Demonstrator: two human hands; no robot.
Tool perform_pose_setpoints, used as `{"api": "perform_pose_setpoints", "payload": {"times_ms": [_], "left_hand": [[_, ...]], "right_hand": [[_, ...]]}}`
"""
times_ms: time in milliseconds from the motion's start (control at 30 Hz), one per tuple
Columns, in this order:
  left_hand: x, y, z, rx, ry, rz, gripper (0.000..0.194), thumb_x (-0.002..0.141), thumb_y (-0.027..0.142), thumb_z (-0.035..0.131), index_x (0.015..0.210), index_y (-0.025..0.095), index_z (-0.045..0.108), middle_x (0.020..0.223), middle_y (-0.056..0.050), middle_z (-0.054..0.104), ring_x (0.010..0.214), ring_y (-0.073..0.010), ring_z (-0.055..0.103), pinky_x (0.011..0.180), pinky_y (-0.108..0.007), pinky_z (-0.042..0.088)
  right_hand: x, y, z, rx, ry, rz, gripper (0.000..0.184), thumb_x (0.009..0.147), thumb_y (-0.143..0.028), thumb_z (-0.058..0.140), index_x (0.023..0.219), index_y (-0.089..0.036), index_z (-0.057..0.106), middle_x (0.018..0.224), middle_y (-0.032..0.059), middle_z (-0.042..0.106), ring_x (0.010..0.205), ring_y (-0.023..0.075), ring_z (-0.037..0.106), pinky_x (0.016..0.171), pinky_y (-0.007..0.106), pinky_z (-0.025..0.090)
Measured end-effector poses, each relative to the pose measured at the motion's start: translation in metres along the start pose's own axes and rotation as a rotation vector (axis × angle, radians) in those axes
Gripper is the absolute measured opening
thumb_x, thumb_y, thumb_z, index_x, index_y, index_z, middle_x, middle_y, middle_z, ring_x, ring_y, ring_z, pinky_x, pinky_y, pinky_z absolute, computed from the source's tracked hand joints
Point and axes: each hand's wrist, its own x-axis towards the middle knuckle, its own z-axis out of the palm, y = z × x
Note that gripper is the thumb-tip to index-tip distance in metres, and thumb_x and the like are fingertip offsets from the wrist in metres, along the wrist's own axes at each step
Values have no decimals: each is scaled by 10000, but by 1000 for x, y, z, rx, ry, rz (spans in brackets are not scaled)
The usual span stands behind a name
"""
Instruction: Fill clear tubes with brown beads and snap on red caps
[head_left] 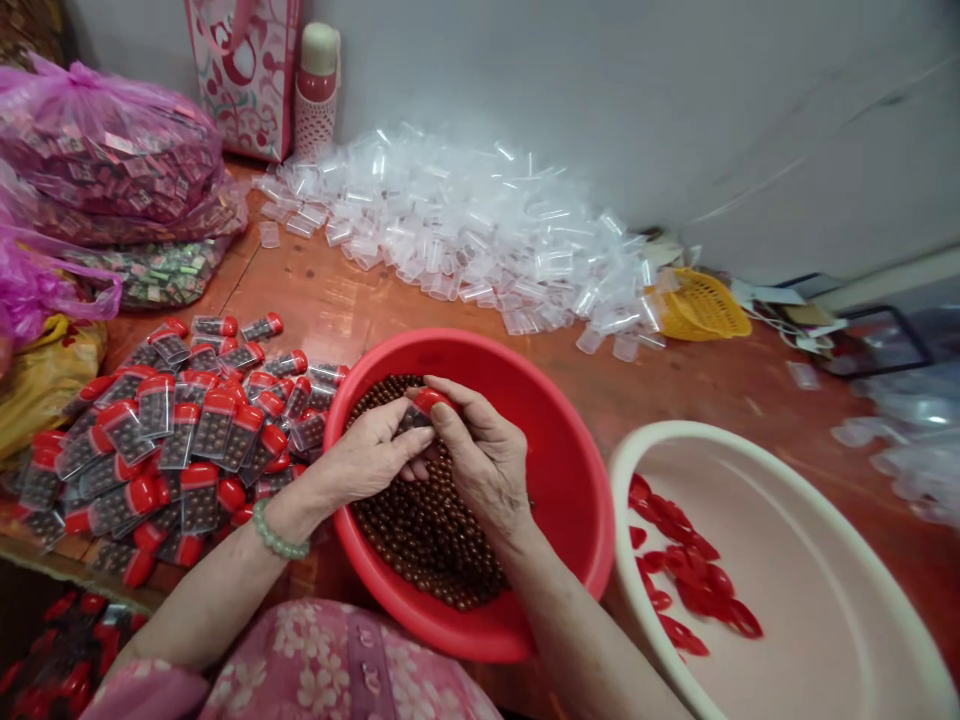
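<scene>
Over a red basin of small brown balls, both of my hands meet on one small clear plastic box. My left hand, with a green bead bracelet on its wrist, grips the box's clear body. The fingers of my right hand are closed on its red cap, which sits at the box's top. Dark balls seem to show through the clear wall, partly covered by my fingers. Left of the basin lies a heap of filled boxes with red caps.
Empty clear boxes are piled along the wall. A cream basin holding loose red caps stands at the right. Beyond are a yellow basket, a flask, a pink bag and stuffed plastic bags.
</scene>
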Motion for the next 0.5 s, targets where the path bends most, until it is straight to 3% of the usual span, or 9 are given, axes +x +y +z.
{"api": "perform_pose_setpoints", "payload": {"times_ms": [100,167,233,333,500], "left_hand": [[-1,0,-1,-62,4,-2,345,848,470,572,953,144,521,722,14,538,611,-88,523,595,-231,423],[-2,0,-2,-145,14,23,332,821,457,618,893,142,542,756,5,545,670,-94,528,653,-238,426],[-3,1,-2,-231,14,25,333,786,448,662,831,136,554,770,-4,558,712,-103,530,696,-244,422],[-2,1,-3,-341,6,-40,361,730,442,719,827,135,558,754,-3,566,701,-107,533,701,-251,420],[1,0,-3,-372,-11,-33,343,706,413,752,818,134,588,774,-4,575,725,-110,520,745,-256,415]], "right_hand": [[1,2,-4,-115,-72,-74,335,933,-395,511,1226,-259,601,1041,52,720,568,122,625,518,280,543],[4,2,-8,-284,-143,-223,416,895,-414,569,1276,-248,553,1168,83,679,855,198,690,743,355,583],[7,2,-10,-439,-206,-365,615,790,-451,688,1323,-218,487,1240,124,632,1067,267,642,904,422,542],[10,6,-10,-618,-211,-489,828,689,-479,757,1363,-173,387,1216,174,605,1050,310,633,879,472,539],[11,13,-11,-838,-97,-673,702,744,-387,653,1346,-179,358,1101,162,623,961,331,636,799,503,520]]}}
